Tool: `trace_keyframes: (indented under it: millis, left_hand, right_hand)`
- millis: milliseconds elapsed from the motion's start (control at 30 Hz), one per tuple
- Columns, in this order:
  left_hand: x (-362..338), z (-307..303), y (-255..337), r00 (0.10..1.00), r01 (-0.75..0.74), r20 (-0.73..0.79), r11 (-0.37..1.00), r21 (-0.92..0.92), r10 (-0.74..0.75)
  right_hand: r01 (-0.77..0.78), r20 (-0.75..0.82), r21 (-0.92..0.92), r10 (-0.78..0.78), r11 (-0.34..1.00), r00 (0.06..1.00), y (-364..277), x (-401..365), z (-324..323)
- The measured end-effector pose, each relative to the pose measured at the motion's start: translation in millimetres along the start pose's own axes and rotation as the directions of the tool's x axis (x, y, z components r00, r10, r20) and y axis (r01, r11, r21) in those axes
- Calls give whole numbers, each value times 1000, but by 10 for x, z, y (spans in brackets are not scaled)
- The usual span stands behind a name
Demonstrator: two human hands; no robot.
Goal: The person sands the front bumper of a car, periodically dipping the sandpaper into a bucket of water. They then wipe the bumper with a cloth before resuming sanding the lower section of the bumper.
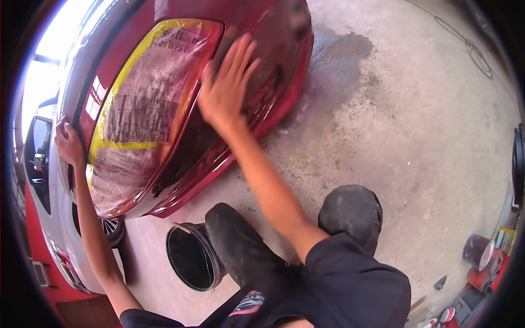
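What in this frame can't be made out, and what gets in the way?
All in the head view:
- Whatever lies under the palm of the right hand: the hand itself covers it.
- Most of the print on the newspaper taped to the red car: too small and blurred.
- The bottom of the black bucket: lost in shadow.
- The dark object at far right: cut off by the lens edge.

Glossy red car body [262, 27], crinkled newsprint [143, 98], rough concrete floor [350, 126]
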State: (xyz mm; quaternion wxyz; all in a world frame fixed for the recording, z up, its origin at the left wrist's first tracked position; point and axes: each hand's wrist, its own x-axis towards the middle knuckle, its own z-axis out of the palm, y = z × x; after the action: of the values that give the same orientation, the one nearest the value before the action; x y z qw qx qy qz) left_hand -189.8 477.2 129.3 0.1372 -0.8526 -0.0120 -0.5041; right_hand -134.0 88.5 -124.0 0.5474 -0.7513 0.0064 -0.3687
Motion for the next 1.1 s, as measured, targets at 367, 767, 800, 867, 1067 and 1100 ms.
trace_keyframes:
  millis: [367,767,800,867,1067,1100]
  left_hand:
    - [12,-14,26,999,38,14,999,3,-38]
    - [3,-8,34,996,88,11,995,44,-89]
    - [-14,-13,10,996,88,15,995,50,-89]
    - [2,29,-49,997,72,20,996,59,-73]
    - [-1,9,35,997,80,-13,996,43,-79]
    - [-28,-6,22,996,85,-2,996,41,-85]
  right_hand:
    - [-52,-27,-37,51,998,998,-30,-172,16]
    - [-63,86,77,57,995,995,-182,-647,196]
    - [-71,144,106,56,992,988,-290,-769,139]
    - [8,76,-1,-8,1000,997,-116,-524,167]
    - [-46,64,16,45,999,997,-190,-184,1]
    - [-34,91,43,30,998,995,-226,-626,176]
